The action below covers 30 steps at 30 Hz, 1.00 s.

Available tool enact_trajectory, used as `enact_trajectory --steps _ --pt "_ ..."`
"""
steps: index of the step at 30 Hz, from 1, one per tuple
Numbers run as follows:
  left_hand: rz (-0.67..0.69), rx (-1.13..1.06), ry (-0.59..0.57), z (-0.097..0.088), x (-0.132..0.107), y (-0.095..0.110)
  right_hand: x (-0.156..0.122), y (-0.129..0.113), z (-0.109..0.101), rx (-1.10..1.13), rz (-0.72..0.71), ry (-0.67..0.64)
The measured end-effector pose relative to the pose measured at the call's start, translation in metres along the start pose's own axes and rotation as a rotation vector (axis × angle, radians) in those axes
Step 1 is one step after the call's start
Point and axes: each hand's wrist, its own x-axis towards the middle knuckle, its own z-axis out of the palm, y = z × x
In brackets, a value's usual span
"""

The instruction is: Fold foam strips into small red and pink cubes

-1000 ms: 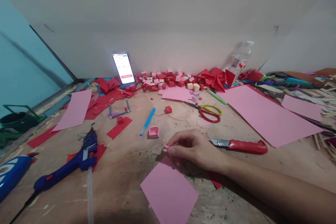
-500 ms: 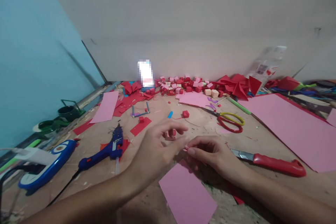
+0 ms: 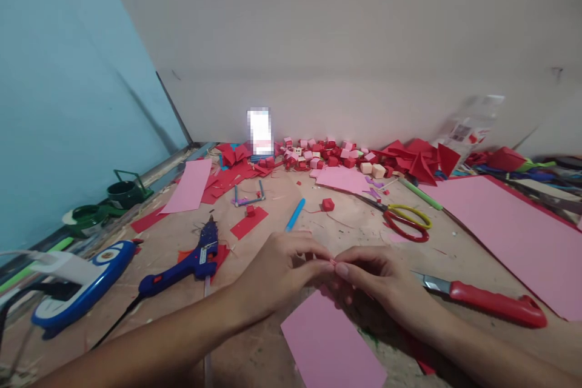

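Observation:
Thumb and fingertips of my left hand (image 3: 291,270) are pinched together at a tiny pink paper piece (image 3: 333,262). From the other side my right hand (image 3: 379,282) pinches the same piece, so the fingertips of both hands meet. Most of the piece is hidden by the fingers. Beneath the hands lies a pink paper sheet (image 3: 334,342). Just beyond my left hand is a blue stick (image 3: 295,214), and a small red paper cube (image 3: 327,205) sits farther back.
A blue glue gun (image 3: 200,260) and a blue power strip (image 3: 86,285) lie at left. Scissors (image 3: 407,222), a red-handled knife (image 3: 495,303) and a large pink sheet (image 3: 513,224) lie at right. Small paper cubes (image 3: 334,154) pile along the wall near a lit phone (image 3: 260,131).
My left hand's fingers have closed from a spread pose onto the pink paper piece beside my right fingertips. The view has shifted slightly, and more of the blue stick shows.

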Motion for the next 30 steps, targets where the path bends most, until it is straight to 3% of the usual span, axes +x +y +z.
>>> enact_trajectory --steps 13,21,25,30 --pt "-0.036 0.0 0.054 0.007 -0.003 -0.002 -0.005 0.004 0.002 -0.157 -0.041 0.157" --pt "-0.178 -0.175 0.004 0.007 0.0 -0.008 -0.008 0.003 0.003 -0.209 -0.115 0.145" --pt "-0.161 -0.194 0.015 0.006 0.0 -0.01 -0.007 0.004 0.002 -0.168 -0.102 0.153" --pt "-0.142 -0.145 0.019 0.005 0.0 -0.012 -0.004 0.007 0.0 -0.065 -0.059 0.067"
